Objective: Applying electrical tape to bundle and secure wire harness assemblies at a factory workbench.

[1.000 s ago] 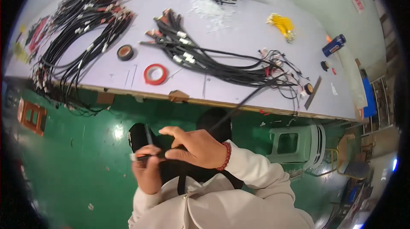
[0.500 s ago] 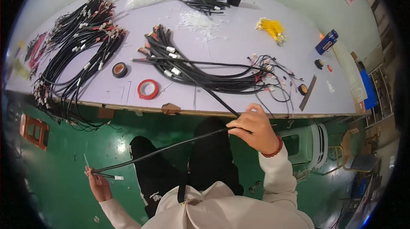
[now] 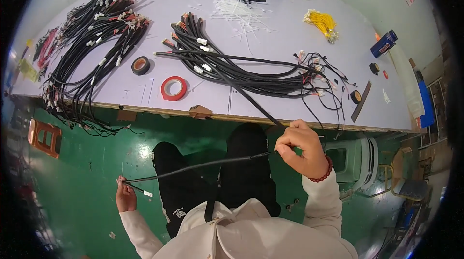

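A long black cable [image 3: 193,167] stretches between my two hands below the table edge. My left hand [image 3: 125,196] is far out to the left and low, pinching the cable's end, where thin wires with a small white connector hang. My right hand [image 3: 302,148] is closed around the cable just under the table edge. From there the cable runs up onto the table into a bundle of black cables [image 3: 227,68] with orange and white ends.
The pale table [image 3: 299,32] also holds a large black harness pile [image 3: 92,32] at the left, a red tape roll [image 3: 174,88], a black tape roll [image 3: 140,65], white cable ties [image 3: 237,10], yellow pieces [image 3: 321,21] and a blue can [image 3: 384,44]. Green floor lies below.
My hands were together at my lap a second ago. The left hand has since swung far out left and down, pulling the cable taut, while the right rose to the table edge.
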The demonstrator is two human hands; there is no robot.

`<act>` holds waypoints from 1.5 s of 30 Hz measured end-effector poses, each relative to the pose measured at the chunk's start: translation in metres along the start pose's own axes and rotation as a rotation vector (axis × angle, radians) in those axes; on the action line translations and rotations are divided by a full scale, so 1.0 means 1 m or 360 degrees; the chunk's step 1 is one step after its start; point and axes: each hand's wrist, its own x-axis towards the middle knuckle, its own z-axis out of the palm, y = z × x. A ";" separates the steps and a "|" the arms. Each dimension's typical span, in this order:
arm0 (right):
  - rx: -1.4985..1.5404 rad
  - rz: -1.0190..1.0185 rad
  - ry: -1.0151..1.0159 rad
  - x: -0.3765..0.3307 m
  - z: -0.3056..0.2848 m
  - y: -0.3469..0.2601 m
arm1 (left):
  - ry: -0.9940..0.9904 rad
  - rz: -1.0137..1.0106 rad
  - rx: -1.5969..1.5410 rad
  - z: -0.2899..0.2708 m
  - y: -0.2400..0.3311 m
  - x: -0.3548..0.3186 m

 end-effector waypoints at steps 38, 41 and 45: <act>-0.0899 -0.0284 0.0608 -0.023 -0.037 -0.047 | -0.0300 0.0079 -0.0366 0.052 -0.015 0.009; -0.0730 -0.0530 0.0365 -0.006 -0.007 -0.061 | 0.0381 0.0671 0.0290 0.017 -0.003 0.014; -0.0446 -0.0797 0.0033 0.012 0.051 -0.076 | 0.0373 0.1509 0.1491 0.062 -0.004 -0.031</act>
